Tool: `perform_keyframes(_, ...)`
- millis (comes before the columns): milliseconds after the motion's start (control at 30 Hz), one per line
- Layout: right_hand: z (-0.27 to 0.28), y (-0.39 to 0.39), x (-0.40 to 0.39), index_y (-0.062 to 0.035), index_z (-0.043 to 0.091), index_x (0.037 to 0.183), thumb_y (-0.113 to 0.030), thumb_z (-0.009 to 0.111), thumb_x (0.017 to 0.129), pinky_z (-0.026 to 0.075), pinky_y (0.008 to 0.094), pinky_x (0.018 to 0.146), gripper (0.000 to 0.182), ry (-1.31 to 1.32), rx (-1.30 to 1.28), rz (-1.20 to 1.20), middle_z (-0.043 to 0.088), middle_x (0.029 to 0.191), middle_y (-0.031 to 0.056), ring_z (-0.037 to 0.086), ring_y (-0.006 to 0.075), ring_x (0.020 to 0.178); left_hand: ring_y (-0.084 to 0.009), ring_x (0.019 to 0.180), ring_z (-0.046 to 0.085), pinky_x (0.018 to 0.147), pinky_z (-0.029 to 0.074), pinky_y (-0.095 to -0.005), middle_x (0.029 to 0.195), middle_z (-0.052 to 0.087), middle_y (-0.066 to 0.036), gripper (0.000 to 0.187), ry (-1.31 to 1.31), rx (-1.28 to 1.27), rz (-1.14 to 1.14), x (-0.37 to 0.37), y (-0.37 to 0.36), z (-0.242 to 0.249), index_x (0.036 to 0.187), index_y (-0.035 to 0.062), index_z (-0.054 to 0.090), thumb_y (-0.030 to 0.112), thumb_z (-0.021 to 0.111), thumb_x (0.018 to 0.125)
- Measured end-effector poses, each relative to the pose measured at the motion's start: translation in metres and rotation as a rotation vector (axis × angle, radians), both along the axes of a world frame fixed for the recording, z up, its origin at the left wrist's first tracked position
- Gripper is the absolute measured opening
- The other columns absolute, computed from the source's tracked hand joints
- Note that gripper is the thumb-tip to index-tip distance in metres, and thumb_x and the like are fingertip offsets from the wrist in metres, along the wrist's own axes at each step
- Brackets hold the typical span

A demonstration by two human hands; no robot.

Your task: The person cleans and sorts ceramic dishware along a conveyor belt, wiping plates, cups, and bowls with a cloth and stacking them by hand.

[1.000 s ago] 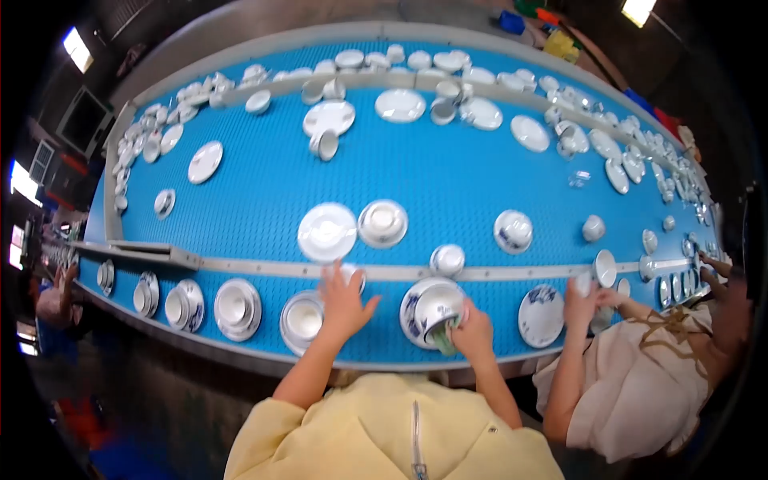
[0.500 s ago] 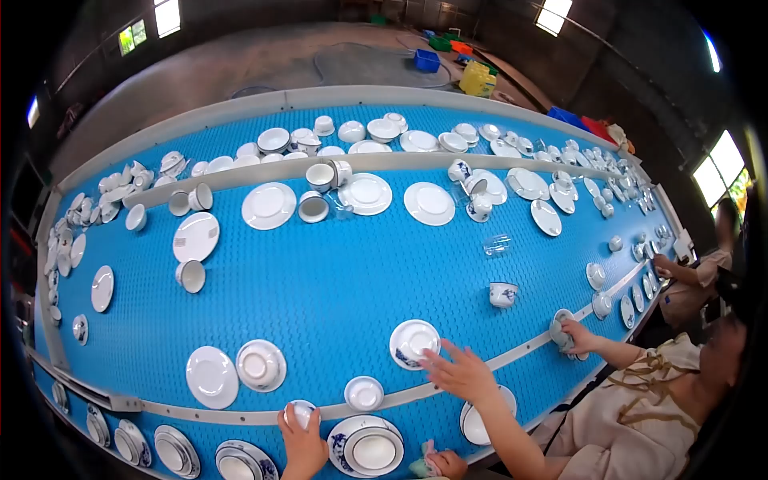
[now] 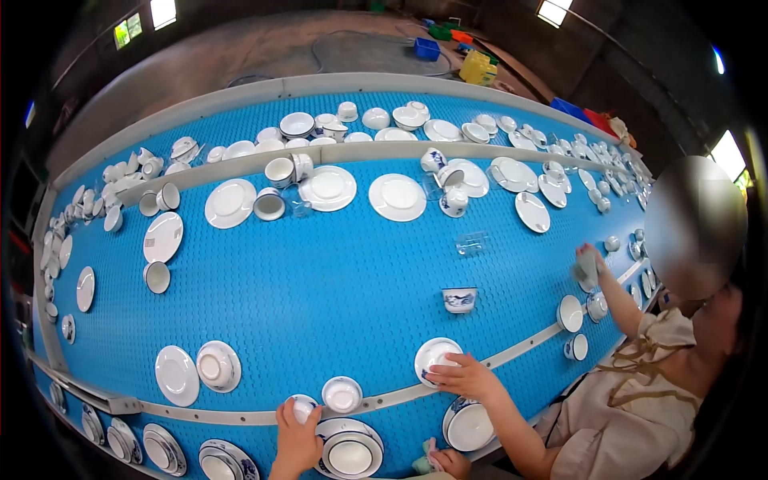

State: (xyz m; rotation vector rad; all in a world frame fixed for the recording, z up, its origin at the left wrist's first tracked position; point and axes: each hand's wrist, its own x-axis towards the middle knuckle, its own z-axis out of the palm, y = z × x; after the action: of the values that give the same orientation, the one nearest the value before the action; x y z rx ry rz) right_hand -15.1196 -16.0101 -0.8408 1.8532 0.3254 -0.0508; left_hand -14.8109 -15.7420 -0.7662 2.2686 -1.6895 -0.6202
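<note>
My left hand is closed around a small white bowl at the bottom centre, its fingers at the bowl's sides. Right of it, by the lower edge, my right hand holds a pale green and pink cloth, partly out of frame. Between my hands lies a stack of blue-rimmed plates and bowls. Just above it a white bowl sits near the metal divider. A white plate with a blue-rimmed bowl is right of the stack.
At the right, a co-worker in a beige shirt reaches over the blue belt, one hand on a bowl, the other with a cloth. Several stacked dishes line the lower left; more crowd the far lane.
Dishes on the middle and near lanes have shifted left, those in the far lane right. The co-worker's nearer hand now touches a bowl; the other moved up. My hands stayed nearly in place.
</note>
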Motion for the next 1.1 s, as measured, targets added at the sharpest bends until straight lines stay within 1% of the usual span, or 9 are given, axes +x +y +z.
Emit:
perform_keyframes(300, -0.040, -0.037, -0.065, -0.0231, 0.050, 0.117, -0.027, 0.051, 0.079, 0.034, 0.0521, 0.095, 0.038, -0.061, -0.102, -0.136, 0.040, 0.133, -0.0059, 0.033, 0.0161, 0.126, -0.0536, 0.111, 0.029, 0.091, 0.030, -0.0585, 0.127, 0.024, -0.037, 0.074, -0.281, 0.143, -0.192, -0.037, -0.088, 0.002, 0.128, 0.0135, 0.043, 0.051, 0.067, 0.068)
perform_keyframes(533, -0.060, -0.077, -0.105, -0.0191, 0.057, 0.107, -0.036, 0.052, 0.083, 0.038, 0.0616, 0.081, 0.030, 0.002, -0.130, -0.165, 0.039, 0.133, 0.0043, 0.035, 0.0216, 0.124, -0.0533, 0.114, 0.029, 0.093, 0.031, -0.0574, 0.129, 0.025, -0.037, 0.076, -0.221, 0.031, -0.370, -0.081, -0.192, -0.008, 0.130, 0.0129, 0.041, 0.052, 0.066, 0.070)
perform_keyframes(667, -0.063, -0.088, -0.144, -0.0168, 0.061, 0.101, -0.041, 0.053, 0.085, 0.041, 0.0669, 0.073, 0.030, 0.116, -0.088, -0.212, 0.038, 0.133, 0.0102, 0.036, 0.0248, 0.123, -0.0493, 0.113, 0.034, 0.091, 0.036, -0.0540, 0.127, 0.031, -0.031, 0.069, -0.199, 0.011, -0.307, -0.108, -0.209, -0.019, 0.127, 0.0186, 0.044, 0.034, 0.073, 0.067)
perform_keyframes(800, -0.010, -0.098, -0.170, -0.0146, 0.056, 0.094, -0.036, 0.064, 0.072, 0.043, 0.0451, 0.077, 0.032, -0.379, 0.677, -0.270, 0.050, 0.114, 0.0053, 0.048, 0.0185, 0.099, -0.0471, 0.111, 0.037, 0.085, 0.041, -0.0519, 0.125, 0.034, -0.029, 0.070, -0.315, 0.010, -0.261, -0.115, -0.201, -0.023, 0.125, 0.0209, 0.045, 0.023, 0.075, 0.062)
perform_keyframes(867, -0.033, -0.111, -0.177, -0.0127, 0.054, 0.094, -0.035, 0.066, 0.070, 0.043, 0.0385, 0.079, 0.035, -0.147, 0.410, -0.208, 0.053, 0.109, 0.0046, 0.051, 0.0182, 0.092, -0.0456, 0.109, 0.039, 0.080, 0.044, -0.0501, 0.122, 0.037, -0.028, 0.067, -0.287, 0.014, -0.235, -0.127, -0.191, -0.025, 0.124, 0.0218, 0.045, 0.018, 0.072, 0.063)
perform_keyframes(900, -0.057, -0.105, -0.187, -0.0113, 0.053, 0.096, -0.035, 0.065, 0.071, 0.042, 0.0374, 0.081, 0.036, 0.149, -0.093, -0.171, 0.053, 0.109, 0.0052, 0.051, 0.0195, 0.090, -0.0454, 0.107, 0.041, 0.075, 0.047, -0.0490, 0.123, 0.037, -0.029, 0.065, -0.336, -0.009, -0.230, -0.131, -0.185, -0.034, 0.124, 0.0208, 0.046, 0.017, 0.071, 0.064)
perform_keyframes(967, -0.051, -0.110, -0.191, -0.0091, 0.053, 0.102, -0.039, 0.063, 0.073, 0.039, 0.0337, 0.084, 0.044, 0.169, 0.076, -0.112, 0.052, 0.109, 0.0055, 0.048, 0.0189, 0.094, -0.0454, 0.106, 0.041, 0.074, 0.047, -0.0487, 0.123, 0.036, -0.029, 0.065, -0.379, 0.014, -0.168, -0.143, -0.176, -0.043, 0.124, 0.0204, 0.046, 0.017, 0.070, 0.064)
perform_keyframes(1033, -0.043, -0.114, -0.211, -0.0081, 0.051, 0.105, -0.041, 0.062, 0.074, 0.035, 0.0322, 0.089, 0.047, 0.249, -1.237, 0.100, 0.049, 0.113, 0.0048, 0.044, 0.0176, 0.102, -0.0454, 0.106, 0.041, 0.073, 0.047, -0.0483, 0.123, 0.036, -0.030, 0.064, -0.428, 0.019, -0.119, -0.146, -0.173, -0.034, 0.124, 0.0199, 0.046, 0.017, 0.070, 0.065)
perform_keyframes(1100, -0.080, -0.134, -0.259, -0.0126, 0.050, 0.110, -0.047, 0.061, 0.074, 0.033, 0.0310, 0.092, 0.051, 0.200, -0.684, -0.336, 0.046, 0.118, 0.0045, 0.039, 0.0163, 0.109, -0.0477, 0.105, 0.040, 0.078, 0.046, -0.0493, 0.123, 0.034, -0.033, 0.067, -0.329, 0.151, -0.100, -0.153, -0.176, -0.026, 0.125, 0.0178, 0.044, 0.027, 0.073, 0.066)
